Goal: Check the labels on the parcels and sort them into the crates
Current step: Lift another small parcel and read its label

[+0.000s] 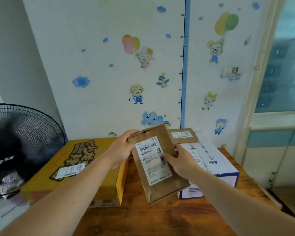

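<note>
**Brown parcel held in both hands above a wooden table**

The brown parcel [162,184] is at the centre of the frame, tilted, its white label [152,161] facing the camera. The left hand [121,150] grips its upper left corner, fingers curled over the edge. The right hand [179,161] clamps its right side, thumb on the label. A yellow box [71,166] lies left of centre, a white box [218,160] right of centre with a small parcel [182,135] on top. Both boxes rest on the table [152,218]. A black fan [24,133] stands far left.

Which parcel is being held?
The flat brown cardboard parcel, gripped by the left hand and right hand; the yellow printed box, white box and small brown box lie unheld.
</note>
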A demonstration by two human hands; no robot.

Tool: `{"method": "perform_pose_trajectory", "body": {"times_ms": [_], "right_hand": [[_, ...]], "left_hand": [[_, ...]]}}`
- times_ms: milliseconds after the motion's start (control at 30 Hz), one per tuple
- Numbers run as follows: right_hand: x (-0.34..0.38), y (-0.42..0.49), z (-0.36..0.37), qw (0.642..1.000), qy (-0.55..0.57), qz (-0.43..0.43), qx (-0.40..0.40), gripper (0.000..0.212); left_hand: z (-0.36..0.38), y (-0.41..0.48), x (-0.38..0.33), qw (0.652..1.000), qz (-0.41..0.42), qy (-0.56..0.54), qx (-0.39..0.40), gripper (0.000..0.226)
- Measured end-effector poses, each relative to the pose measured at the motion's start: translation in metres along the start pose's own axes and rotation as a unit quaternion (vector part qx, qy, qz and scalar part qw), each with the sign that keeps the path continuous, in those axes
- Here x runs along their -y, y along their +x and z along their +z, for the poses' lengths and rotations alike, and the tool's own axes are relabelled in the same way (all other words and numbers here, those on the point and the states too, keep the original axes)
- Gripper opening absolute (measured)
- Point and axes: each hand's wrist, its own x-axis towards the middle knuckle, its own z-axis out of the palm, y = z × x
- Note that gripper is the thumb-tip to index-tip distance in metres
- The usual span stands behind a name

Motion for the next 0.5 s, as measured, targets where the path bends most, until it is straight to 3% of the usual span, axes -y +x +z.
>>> {"method": "perform_pose_trajectory", "body": {"times_ms": [100, 267, 400, 500], "right_hand": [[0.017, 0.001, -0.006, 0.999, 0.026, -0.014, -0.023, 0.046], [0.039, 0.005, -0.019, 0.99, 0.125, -0.023, -0.062, 0.023], [0.05, 0.004, -0.018, 0.985, 0.161, -0.039, -0.058, 0.024], [0.063, 0.005, -0.026, 0.975, 0.197, -0.066, -0.079, 0.028]], "left_hand": [[-0.001, -0.001, -0.016, 1.0, 0.024, -0.002, -0.001, 0.04], [0.004, 0.003, -0.03, 0.994, 0.055, -0.072, -0.066, 0.052], [0.006, 0.005, -0.037, 0.987, 0.055, -0.122, -0.089, 0.018], [0.006, 0.003, -0.045, 0.989, 0.072, -0.107, -0.075, 0.018]]}}
